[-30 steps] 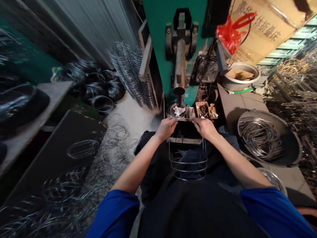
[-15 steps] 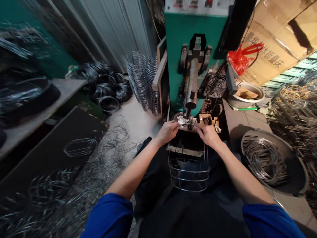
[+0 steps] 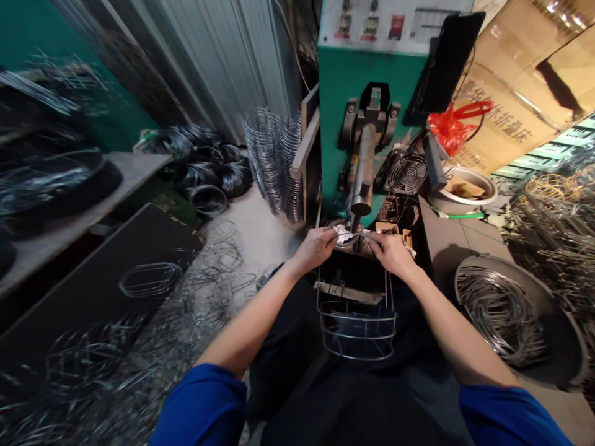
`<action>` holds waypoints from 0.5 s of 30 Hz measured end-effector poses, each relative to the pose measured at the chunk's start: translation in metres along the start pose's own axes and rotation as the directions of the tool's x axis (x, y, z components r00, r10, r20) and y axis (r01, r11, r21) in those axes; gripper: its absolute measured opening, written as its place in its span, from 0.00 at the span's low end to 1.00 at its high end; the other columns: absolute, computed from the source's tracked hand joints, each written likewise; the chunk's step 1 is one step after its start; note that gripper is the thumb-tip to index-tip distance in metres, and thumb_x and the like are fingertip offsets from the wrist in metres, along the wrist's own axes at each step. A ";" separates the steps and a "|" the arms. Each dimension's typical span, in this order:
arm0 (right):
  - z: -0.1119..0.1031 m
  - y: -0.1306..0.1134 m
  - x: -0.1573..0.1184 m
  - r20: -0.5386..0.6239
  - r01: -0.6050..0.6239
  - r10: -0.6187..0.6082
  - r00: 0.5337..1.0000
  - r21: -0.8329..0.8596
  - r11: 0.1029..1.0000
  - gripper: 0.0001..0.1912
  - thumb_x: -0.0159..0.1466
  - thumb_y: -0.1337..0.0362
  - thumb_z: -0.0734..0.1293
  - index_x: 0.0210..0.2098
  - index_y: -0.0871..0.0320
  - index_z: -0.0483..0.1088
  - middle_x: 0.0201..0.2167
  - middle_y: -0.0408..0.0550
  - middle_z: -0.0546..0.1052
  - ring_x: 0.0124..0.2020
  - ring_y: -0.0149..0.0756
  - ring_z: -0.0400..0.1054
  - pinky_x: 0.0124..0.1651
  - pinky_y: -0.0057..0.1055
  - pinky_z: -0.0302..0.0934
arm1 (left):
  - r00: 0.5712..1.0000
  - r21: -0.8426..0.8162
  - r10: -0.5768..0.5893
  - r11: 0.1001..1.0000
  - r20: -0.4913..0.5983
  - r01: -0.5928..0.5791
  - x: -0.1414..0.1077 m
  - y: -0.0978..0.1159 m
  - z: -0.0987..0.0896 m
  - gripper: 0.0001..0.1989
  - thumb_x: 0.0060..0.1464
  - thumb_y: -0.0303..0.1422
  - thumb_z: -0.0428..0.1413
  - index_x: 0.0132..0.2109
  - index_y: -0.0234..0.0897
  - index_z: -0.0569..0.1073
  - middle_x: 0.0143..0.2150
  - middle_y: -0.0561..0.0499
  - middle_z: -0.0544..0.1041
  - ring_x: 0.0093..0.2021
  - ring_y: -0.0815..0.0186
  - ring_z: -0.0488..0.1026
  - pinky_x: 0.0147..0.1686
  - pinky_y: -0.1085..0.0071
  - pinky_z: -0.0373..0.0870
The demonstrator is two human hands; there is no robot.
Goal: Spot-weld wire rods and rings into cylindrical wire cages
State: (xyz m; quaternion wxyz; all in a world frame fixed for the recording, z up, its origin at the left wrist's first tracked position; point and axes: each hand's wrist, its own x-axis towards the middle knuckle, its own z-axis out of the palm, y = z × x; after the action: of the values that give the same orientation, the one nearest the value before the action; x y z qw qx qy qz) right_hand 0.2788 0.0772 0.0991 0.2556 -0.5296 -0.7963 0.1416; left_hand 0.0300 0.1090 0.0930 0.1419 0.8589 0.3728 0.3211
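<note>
A wire basket-like frame (image 3: 365, 319) of thin metal rods hangs between my forearms, its rounded end toward my lap. My left hand (image 3: 316, 251) pinches the far end of the frame at its left side. Opposite it, my right hand (image 3: 393, 253) has thumb and fingers closed on the same end. Between my fingertips the wire lies at the lower tip of the electrode arm (image 3: 363, 167) on the green welding machine (image 3: 332, 142). Whether tip and wire touch, I cannot tell. A crumpled white scrap (image 3: 343, 233) lies beside my left fingertips.
Stacked wire rings (image 3: 267, 164) stand left of the machine. Wire coils (image 3: 204, 155) and loose wire cover the floor further left. On the right are a round tub (image 3: 564, 322) holding bent wires, a pale bowl (image 3: 483, 192), a fan guard (image 3: 406, 171) and cardboard boxes (image 3: 506, 105).
The camera view has tilted slightly up, so the machine sits lower in the picture. Both hands keep their hold on the wire frame, whose far end is now closer to the electrode tip.
</note>
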 end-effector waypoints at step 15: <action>0.001 0.004 0.003 0.013 -0.017 0.017 1.000 -0.012 1.000 0.16 0.71 0.63 0.61 0.49 0.58 0.79 0.41 0.54 0.82 0.38 0.45 0.78 0.43 0.33 0.67 | 1.000 0.000 -0.016 1.000 -0.016 0.016 -0.002 -0.002 0.007 0.09 0.63 0.25 0.53 0.35 0.34 0.76 0.32 0.48 0.77 0.32 0.66 0.73 0.35 0.72 0.66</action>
State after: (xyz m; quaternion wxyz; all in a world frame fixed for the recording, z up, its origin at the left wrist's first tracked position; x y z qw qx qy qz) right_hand 0.2805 0.0813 0.0972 0.2459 -0.5370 -0.7943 0.1425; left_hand 0.0321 0.1086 0.0861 0.1415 0.8534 0.3808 0.3266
